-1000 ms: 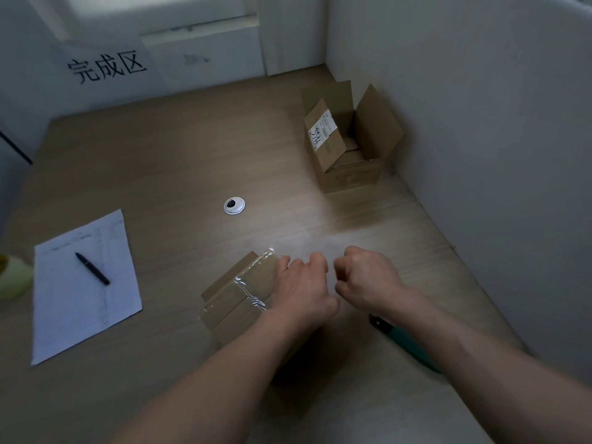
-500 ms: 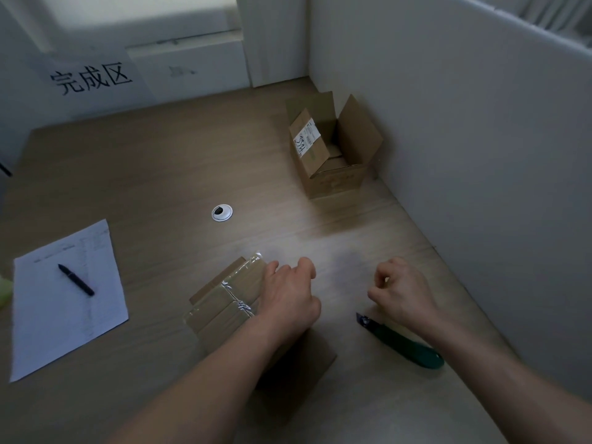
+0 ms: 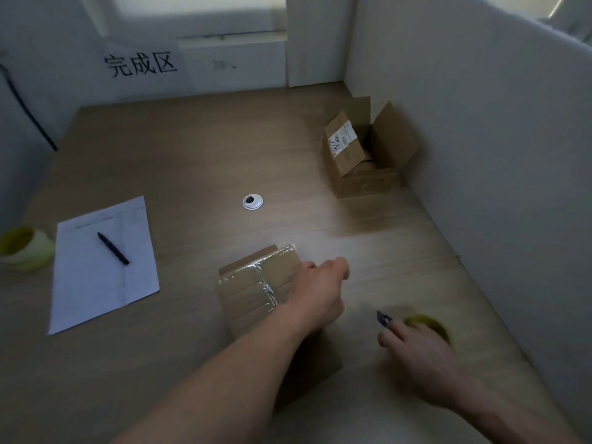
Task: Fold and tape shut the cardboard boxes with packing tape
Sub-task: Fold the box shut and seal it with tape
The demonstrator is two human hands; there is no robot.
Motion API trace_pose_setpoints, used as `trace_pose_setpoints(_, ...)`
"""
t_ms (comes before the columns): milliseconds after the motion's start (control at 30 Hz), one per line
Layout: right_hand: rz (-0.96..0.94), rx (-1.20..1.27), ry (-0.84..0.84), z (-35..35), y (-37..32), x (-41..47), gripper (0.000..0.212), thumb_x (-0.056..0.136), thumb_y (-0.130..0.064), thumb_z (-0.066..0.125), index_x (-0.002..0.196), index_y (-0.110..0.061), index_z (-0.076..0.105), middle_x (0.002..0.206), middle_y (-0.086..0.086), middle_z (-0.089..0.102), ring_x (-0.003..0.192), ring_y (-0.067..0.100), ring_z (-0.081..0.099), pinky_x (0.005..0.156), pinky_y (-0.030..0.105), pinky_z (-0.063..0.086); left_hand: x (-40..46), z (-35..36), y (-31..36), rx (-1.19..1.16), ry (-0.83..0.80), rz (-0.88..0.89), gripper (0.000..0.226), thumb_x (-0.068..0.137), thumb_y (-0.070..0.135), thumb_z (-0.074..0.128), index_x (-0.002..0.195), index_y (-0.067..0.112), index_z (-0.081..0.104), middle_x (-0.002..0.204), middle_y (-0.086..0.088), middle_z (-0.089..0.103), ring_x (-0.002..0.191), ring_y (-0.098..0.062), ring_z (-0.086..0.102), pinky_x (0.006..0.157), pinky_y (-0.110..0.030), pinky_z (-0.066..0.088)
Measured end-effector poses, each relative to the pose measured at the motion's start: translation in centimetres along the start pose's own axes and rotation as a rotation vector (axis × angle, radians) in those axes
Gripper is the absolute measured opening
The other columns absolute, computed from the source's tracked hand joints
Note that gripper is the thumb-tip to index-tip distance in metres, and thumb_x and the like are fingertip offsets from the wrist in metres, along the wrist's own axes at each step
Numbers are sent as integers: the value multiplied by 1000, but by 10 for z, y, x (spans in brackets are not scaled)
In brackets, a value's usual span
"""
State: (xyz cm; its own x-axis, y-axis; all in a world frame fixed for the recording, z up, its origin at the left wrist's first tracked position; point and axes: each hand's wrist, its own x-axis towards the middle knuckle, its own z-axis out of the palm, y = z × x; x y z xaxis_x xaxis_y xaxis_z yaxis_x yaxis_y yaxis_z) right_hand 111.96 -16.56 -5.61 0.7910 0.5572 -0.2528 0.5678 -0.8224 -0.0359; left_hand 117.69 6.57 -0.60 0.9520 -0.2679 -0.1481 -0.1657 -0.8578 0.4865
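Observation:
A small cardboard box (image 3: 253, 283) lies near the table's front, its top flaps closed under shiny clear tape. My left hand (image 3: 320, 293) rests on the box's right end, fingers curled over the far edge. To the right, my right hand (image 3: 419, 357) is blurred and low over a box cutter (image 3: 383, 317); only the cutter's dark tip shows past my fingertips. Just beyond this hand sits a blurred yellow-green round shape (image 3: 427, 325), and I cannot tell what it is. A second box (image 3: 365, 181) stands at the back right with its flaps open.
A yellow-green tape roll (image 3: 22, 248) sits at the far left edge. Beside it lies a sheet of paper (image 3: 102, 267) with a black pen (image 3: 112, 248). A white cable grommet (image 3: 252, 201) sits mid-table. White partition walls close off the right and back.
My right hand drew away from my left, then dropped back and right onto the cutter. My left hand stayed on the box. The view shifted left, showing the tape roll again.

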Motion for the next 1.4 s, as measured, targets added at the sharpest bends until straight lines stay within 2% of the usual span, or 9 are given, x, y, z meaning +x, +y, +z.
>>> trace_pose_setpoints(100, 84, -92, -75, 14, -3, -7, 26, 90, -29, 45, 114, -35, 50, 119, -5, 55, 99, 24, 55, 88, 41, 42, -23, -13, -10, -283, 225, 110, 35, 77, -6, 50, 105, 9, 62, 108, -7, 62, 102, -31, 56, 88, -41, 45)
trace_pose_setpoints(267, 425, 39, 219, -11, -29, 2, 66, 75, -59, 54, 136, -35, 48, 128, 4, 52, 98, 28, 58, 84, 44, 41, -101, -1, -62, -72, 721, -63, 53, 84, 45, 57, 127, 14, 57, 149, -8, 42, 144, -29, 28, 113, -41, 25)
trace_pose_setpoints(367, 356, 426, 509, -35, -66, 40, 69, 86, -65, 39, 145, -30, 37, 133, 4, 39, 109, 10, 40, 89, 37, 40, -130, 25, -71, -125, 639, -273, 73, 86, 61, 46, 144, 17, 43, 162, -10, 13, 149, -30, 12, 116, -46, 22)
trace_pose_setpoints(467, 175, 743, 418, -39, -103, 85, 66, 92, -59, 36, 151, -29, 35, 147, -1, 35, 127, 6, 37, 101, 25, 32, -126, 42, -69, -282, 580, -305, 73, 90, 62, 43, 148, 16, 38, 162, -7, -6, 150, -28, 4, 116, -51, 27)
trace_pose_setpoints(667, 147, 831, 485, -23, -115, 98, 50, 99, -40, 36, 142, -20, 49, 133, -13, 52, 119, 11, 56, 97, 2, 29, -127, 41, -94, -37, 471, -98, 78, 88, 69, 47, 137, 9, 53, 154, -35, 11, 139, -56, 18, 98, -67, 40)
trace_pose_setpoints(867, 92, 657, 281, -48, -87, 104, 52, 89, -54, 54, 135, -33, 43, 128, -10, 56, 114, 17, 58, 88, 28, 43, -129, 37, -98, 51, 448, -70, 71, 86, 63, 52, 136, 14, 56, 151, -36, 20, 135, -57, 26, 99, -65, 39)
trace_pose_setpoints(967, 118, 467, 355, -73, -86, 144, 69, 85, -63, 50, 141, -24, 38, 153, 7, 35, 140, 24, 35, 105, 43, 37, -127, 35, -98, 52, 463, -66, 69, 85, 61, 56, 134, 13, 57, 150, -36, 22, 135, -58, 26, 99, -66, 39)
trace_pose_setpoints(1233, 124, 676, 171, -66, -99, 196, 49, 99, -38, 50, 145, -21, 43, 142, 0, 49, 125, 18, 49, 102, 32, 37, -126, 41, -97, 17, 451, -89, 70, 85, 63, 55, 136, 14, 55, 152, -34, 17, 137, -56, 25, 100, -65, 39)
trace_pose_setpoints(1400, 272, 1066, 93, -58, -90, 188, 29, 100, -38, 49, 122, -19, 56, 117, 1, 63, 111, 21, 58, 90, 32, 43, -131, 32, -95, -151, 272, -212, 80, 81, 70, 53, 148, 33, 34, 156, 4, -31, 149, -27, -12, 118, -47, 22)
